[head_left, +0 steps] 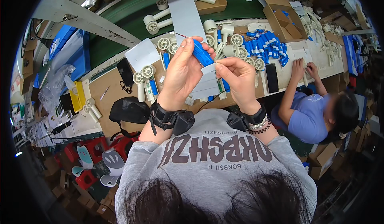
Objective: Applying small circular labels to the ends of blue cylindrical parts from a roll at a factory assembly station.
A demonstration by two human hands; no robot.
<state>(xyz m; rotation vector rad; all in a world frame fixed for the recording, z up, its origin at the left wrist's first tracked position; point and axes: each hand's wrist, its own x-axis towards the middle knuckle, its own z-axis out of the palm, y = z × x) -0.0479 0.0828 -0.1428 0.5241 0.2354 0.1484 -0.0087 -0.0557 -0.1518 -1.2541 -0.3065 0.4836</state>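
A blue-wrapped battery pack (pixel 203 54) lies slanted in my left hand (pixel 181 72), whose fingers and thumb close round it above the worktable. Thin dark red wires (pixel 181 35) stick out from its upper end. My right hand (pixel 241 79) pinches a small pale grey-white piece (pixel 208 68) between thumb and forefinger at the pack's lower end. That piece touches the pack; I cannot tell whether it is stuck on. Below my hands lie pale grey sheets (pixel 205 88). Cream plastic housings with round spoked ends (pixel 148 70) stand around, some with blue packs inside.
A heap of blue battery packs (pixel 266 44) lies right of my hands, before an open cardboard box (pixel 282 22). A black phone (pixel 272 78) rests nearby. At right, a co-worker (pixel 306 112) handles something small. A black pouch (pixel 129 110) and yellow tray (pixel 77 98) are left.
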